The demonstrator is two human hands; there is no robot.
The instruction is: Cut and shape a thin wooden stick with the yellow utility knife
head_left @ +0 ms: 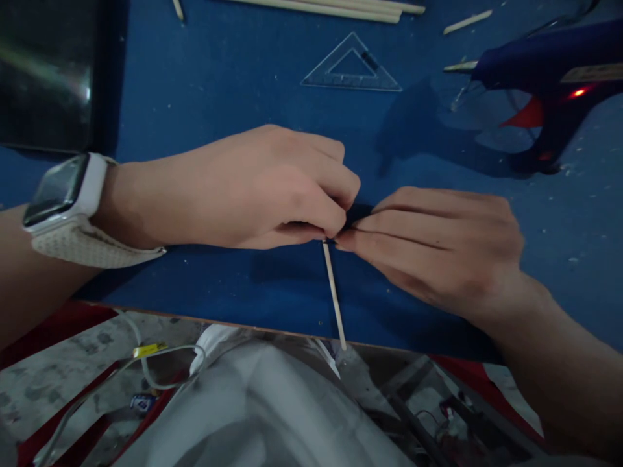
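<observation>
A thin wooden stick (335, 295) runs from my fingertips toward me, and its lower end reaches past the table's front edge. My left hand (272, 188), with a watch on its wrist, is closed over the stick's upper end, fingers curled and pinched. From the right, my right hand (448, 246) meets it with thumb and fingers pressed together beside that same end. The fingertips of both hands nearly touch and hide the spot between them. Whatever the right fingers pinch is too small or covered to make out.
A glue gun (530, 65) with a lit red light stands at the upper right. Beyond my hands lie a clear set square (353, 70), several wooden sticks (341, 8) and a short stick piece (467, 23). A dark screen-like device (48, 71) occupies the far left.
</observation>
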